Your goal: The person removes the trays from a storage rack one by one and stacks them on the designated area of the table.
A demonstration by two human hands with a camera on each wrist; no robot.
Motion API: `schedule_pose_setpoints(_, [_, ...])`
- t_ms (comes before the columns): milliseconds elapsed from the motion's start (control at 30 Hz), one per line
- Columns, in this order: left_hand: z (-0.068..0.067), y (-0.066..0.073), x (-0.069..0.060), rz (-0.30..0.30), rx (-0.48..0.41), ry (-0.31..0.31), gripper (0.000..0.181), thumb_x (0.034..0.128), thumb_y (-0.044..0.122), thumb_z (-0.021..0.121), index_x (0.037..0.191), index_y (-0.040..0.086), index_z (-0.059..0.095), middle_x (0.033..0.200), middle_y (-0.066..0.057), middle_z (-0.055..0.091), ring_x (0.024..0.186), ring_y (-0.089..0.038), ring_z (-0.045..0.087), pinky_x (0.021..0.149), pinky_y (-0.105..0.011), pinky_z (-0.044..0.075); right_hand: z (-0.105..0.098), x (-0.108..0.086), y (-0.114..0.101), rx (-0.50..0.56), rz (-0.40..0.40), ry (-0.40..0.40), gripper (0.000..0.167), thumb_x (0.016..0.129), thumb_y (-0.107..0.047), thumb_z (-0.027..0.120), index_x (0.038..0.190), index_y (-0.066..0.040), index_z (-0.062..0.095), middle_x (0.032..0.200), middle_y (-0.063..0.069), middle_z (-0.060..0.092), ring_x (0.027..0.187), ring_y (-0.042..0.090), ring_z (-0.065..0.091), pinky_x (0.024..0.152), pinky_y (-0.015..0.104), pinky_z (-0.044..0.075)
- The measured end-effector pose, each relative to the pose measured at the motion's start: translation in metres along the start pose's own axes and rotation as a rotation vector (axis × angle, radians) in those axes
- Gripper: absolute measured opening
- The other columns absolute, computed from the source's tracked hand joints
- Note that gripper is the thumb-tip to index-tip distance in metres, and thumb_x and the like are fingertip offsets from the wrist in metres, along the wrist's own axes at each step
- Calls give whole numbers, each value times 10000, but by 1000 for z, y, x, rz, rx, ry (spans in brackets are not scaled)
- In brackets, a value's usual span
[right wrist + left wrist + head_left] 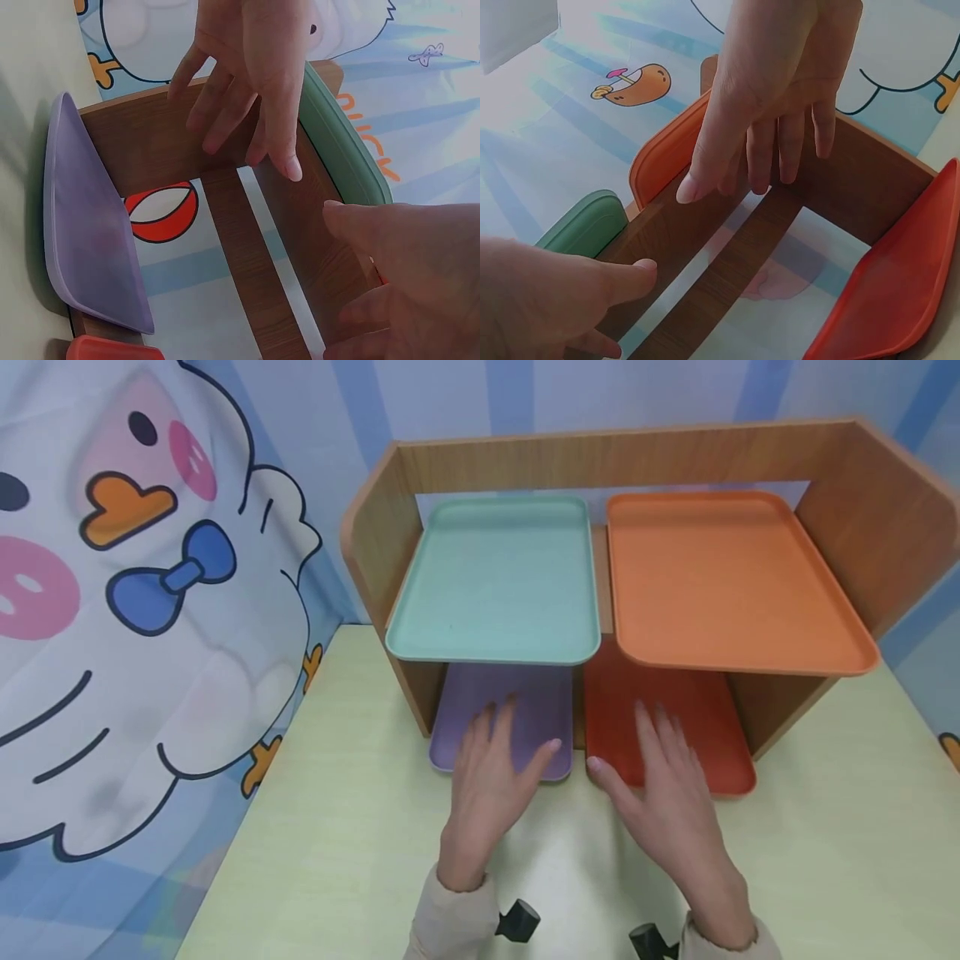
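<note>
My left hand, fingers extended and thumb spread, is over the front of a purple tray. Beside it my right hand is spread above a red tray. Neither holds anything; whether fingertips touch the trays, I cannot tell. Above them, a mint green tray and an orange tray lie side by side on the upper level of a wooden shelf. The left wrist view shows my right hand at the top; the right wrist view shows my left hand there.
The shelf stands on a pale table, with blue patterned fabric behind it and a large cartoon duck on the left. Wooden side panels rise beside the trays. Small black devices sit at both wrists.
</note>
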State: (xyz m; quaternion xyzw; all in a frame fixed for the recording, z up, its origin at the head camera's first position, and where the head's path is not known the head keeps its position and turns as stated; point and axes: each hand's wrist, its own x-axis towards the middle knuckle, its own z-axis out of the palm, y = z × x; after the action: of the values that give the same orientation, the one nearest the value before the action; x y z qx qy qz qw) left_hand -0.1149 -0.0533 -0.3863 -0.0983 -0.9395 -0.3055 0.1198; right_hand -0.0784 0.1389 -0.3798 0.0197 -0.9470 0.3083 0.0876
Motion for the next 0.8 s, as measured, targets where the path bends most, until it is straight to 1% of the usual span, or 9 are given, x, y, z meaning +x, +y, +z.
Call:
schedule_pose_setpoints(167, [-2,-4,1,-36,-78,27,649,898,481,607,1414,127,435,1345,-122,532,1201,-324,532,956,-469,458,-3,-1,-1,63,25,23,869,899,-553,558,1523,-77,185,1559,204,222,1406,425,248,1040,656,285])
schedule_pose_setpoints(300, [-3,-9,2,-71,-158,43,578,912,403,616,1388,112,462,1321,-106,555,1206,-294,536,947,-457,470,-5,-1,-2,107,50,33,832,914,-528,546,1521,-82,194,1558,176,245,1396,409,283,1028,643,323])
schedule_pose_setpoints(367, [-4,-12,3,-80,-195,61,554,912,368,626,1372,100,474,1310,-109,565,1204,-287,540,950,-456,469,-6,-1,-2,142,55,44,811,922,-512,543,1519,-85,200,1553,167,262,1388,405,300,1021,641,335])
schedule_pose_setpoints(533, [-7,-23,7,-83,-299,133,472,906,271,637,1306,53,513,1241,-132,597,1165,-296,565,950,-465,469,-8,1,1,257,56,113,732,931,-418,578,1497,-77,263,1517,153,338,1361,390,351,1028,612,345])
schedule_pose_setpoints(667, [-10,-34,9,-111,-403,182,409,909,211,627,1271,52,524,1218,-102,605,1147,-262,574,940,-469,478,-9,1,3,331,72,159,706,927,-369,602,1488,-81,285,1493,145,380,1335,379,395,1038,571,367])
schedule_pose_setpoints(800, [-14,-43,10,-145,-454,227,379,916,194,617,1260,66,521,1212,-91,598,1144,-254,570,933,-472,485,-10,1,4,382,78,178,703,926,-356,611,1486,-85,286,1479,142,403,1330,356,416,1042,543,383])
